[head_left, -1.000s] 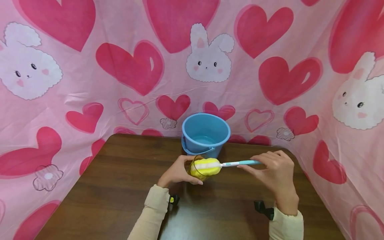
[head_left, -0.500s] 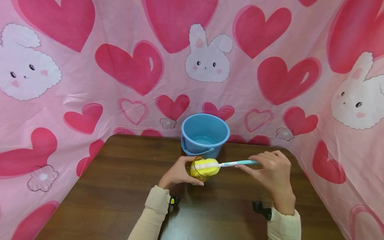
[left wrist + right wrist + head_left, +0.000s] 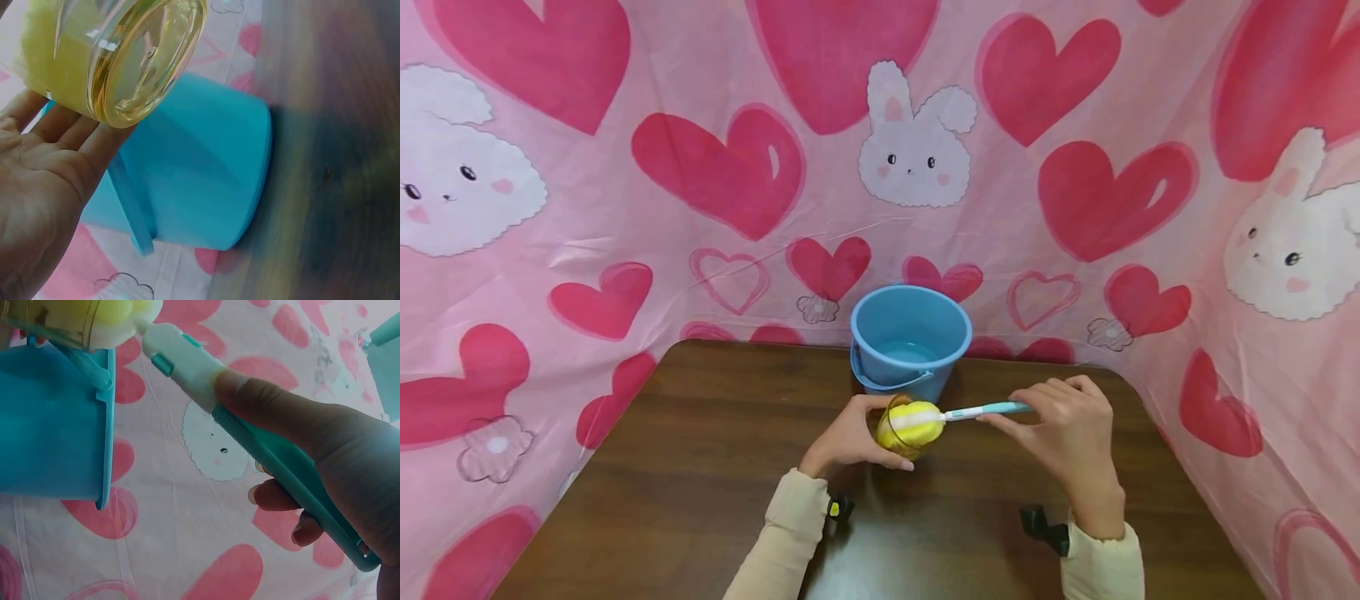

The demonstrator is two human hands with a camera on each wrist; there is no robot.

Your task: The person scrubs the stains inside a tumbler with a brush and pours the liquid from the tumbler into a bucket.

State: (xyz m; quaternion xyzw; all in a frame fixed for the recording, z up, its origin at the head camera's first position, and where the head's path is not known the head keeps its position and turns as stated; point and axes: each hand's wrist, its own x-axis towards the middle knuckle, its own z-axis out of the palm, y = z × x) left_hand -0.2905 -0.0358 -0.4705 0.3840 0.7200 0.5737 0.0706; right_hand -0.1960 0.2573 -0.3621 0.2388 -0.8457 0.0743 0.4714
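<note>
In the head view, my left hand [image 3: 850, 437] grips a transparent amber glass, tilted sideways with its mouth toward the right. The glass [image 3: 147, 69] shows its thick base in the left wrist view, fingers curled against its side. My right hand [image 3: 1067, 429] holds a cup brush by its white and teal handle [image 3: 187, 365], the thumb pressing along the top. Its yellow and white sponge head [image 3: 917, 423] is partly inside the glass, with the rest sticking out of the mouth.
A blue bucket [image 3: 865, 358] with some clear liquid in its bottom stands behind the glass, its handle hanging down at the front. Both are over a dark brown wooden table [image 3: 715, 467]. Pink heart-and-bunny cloth [image 3: 835, 200] hangs around the back and sides.
My right hand has moved left toward the glass, and the sponge head sits a little deeper in it. The left hand keeps its grip and has shifted slightly.
</note>
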